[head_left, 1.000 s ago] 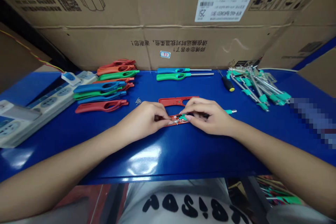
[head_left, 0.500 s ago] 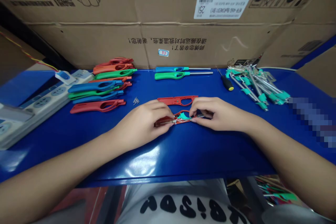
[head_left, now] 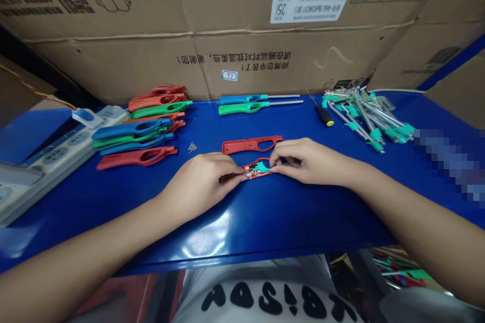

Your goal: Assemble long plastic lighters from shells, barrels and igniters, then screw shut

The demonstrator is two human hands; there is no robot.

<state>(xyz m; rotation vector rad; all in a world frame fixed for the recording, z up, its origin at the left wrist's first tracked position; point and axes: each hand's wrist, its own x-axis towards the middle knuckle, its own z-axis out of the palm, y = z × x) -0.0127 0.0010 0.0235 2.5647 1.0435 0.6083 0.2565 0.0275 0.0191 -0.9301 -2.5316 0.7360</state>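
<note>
The open red lighter half [head_left: 259,176] is in the middle of the blue table [head_left: 288,217], between the person's two hands. The biggest thing is a brown cardboard box [head_left: 204,15]. It stands like a wall along the back, and its inside does not show. The table's near edge is close to the person's white shirt [head_left: 265,270]. Shiny blue top runs from the hands down to that edge, so there is room on the near side. A long white power strip [head_left: 62,149] goes down the left side, with a plug [head_left: 87,117] on it. Next to it is a stack of red, orange, green and blue handles [head_left: 132,128]. On the right is a messy heap of silver tubes [head_left: 367,113] with teal ends.

The left hand [head_left: 200,176] has its grip pinched on the left end of the red half. The right hand [head_left: 310,161] has its grip pinched on the other side, by the teal piece. A blue lighter [head_left: 240,99] and a green lighter [head_left: 238,108] lie side by side near the box. A second red half [head_left: 238,147] lies just behind the first. A black screwdriver [head_left: 323,115] is near the heap. Inside the open half sit the teal piece [head_left: 261,166] and thin white wires [head_left: 257,172]. Tiny silver screws or pins [head_left: 193,147] lie in a little pile left of the second half.
</note>
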